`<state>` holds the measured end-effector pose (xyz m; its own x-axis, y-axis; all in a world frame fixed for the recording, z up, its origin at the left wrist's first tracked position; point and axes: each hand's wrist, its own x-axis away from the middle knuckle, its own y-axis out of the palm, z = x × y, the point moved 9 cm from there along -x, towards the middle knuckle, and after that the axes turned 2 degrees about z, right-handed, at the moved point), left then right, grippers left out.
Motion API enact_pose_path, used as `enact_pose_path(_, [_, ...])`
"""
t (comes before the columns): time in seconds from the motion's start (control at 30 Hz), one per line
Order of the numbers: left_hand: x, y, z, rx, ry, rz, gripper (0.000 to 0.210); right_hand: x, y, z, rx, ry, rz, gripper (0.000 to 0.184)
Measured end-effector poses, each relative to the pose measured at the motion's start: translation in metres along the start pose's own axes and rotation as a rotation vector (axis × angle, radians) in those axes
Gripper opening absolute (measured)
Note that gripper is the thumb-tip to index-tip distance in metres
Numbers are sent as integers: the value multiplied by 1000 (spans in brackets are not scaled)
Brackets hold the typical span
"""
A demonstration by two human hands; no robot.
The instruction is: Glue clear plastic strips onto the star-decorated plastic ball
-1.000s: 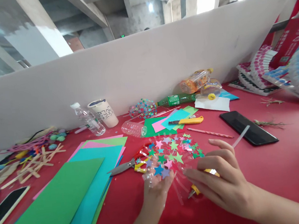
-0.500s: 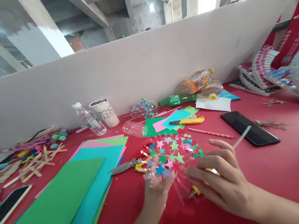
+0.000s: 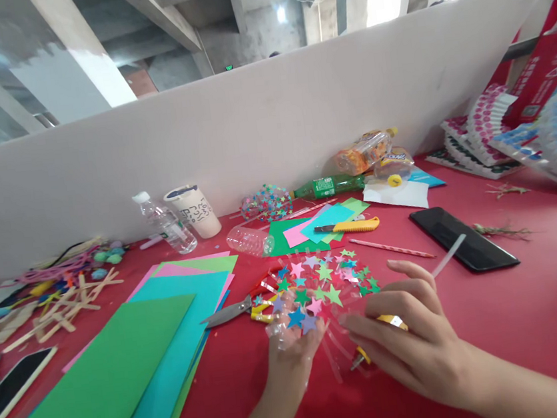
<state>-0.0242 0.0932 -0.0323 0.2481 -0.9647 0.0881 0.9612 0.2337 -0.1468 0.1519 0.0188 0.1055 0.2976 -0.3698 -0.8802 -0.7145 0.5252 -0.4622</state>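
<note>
My left hand (image 3: 295,358) is closed around the base of a clear plastic bottle piece (image 3: 334,338) cut into splayed strips. Small paper stars (image 3: 332,295) in pink, green, blue and purple are stuck on those strips. In my right hand (image 3: 416,334) is a yellow hot glue gun (image 3: 392,321), its nozzle pointing down to the left. A translucent glue stick (image 3: 449,256) juts out behind it. The right fingertips are close to the strips at the near right; whether they touch is unclear. Scissors (image 3: 230,312) with red and yellow handles lie partly behind the bottle piece.
Coloured paper sheets (image 3: 138,346) are stacked at left. Beyond my hands are a yellow cutter (image 3: 355,226), a striped pencil (image 3: 393,248), a green bottle (image 3: 331,186) and another star-covered bottle (image 3: 266,202). A black phone (image 3: 463,238) lies at right. A white partition (image 3: 249,132) stands behind.
Almost nothing differs. My right fingertips have shifted slightly left toward the strips, and the whole view has drifted a little. Both hands keep their holds.
</note>
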Motion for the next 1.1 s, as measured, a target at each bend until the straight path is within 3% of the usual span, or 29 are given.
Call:
enact_pose_path(0.13, [-2,2,4,-13,100,-30,22,-2,-2,-1,-29,0,12,17])
enact_pose_path(0.3, [1,6,2,39,53,-71,33,2,-3,-4,-56,-24,21,18])
enact_pose_path(0.57, [3,9,9,9,72,-88,9,9,1,-8,-69,-75,7,16])
enact_pose_path(0.77, [1,-1,13,11,157,-8,12,3,0,-3,-27,-37,6,16])
enact_pose_path(0.93, [0,1,11,31,84,-26,21,3,-4,3,-74,13,25,16])
enact_pose_path(1.1, [0,-3,18,-56,124,-1,11,2,-1,6,-73,47,-9,17])
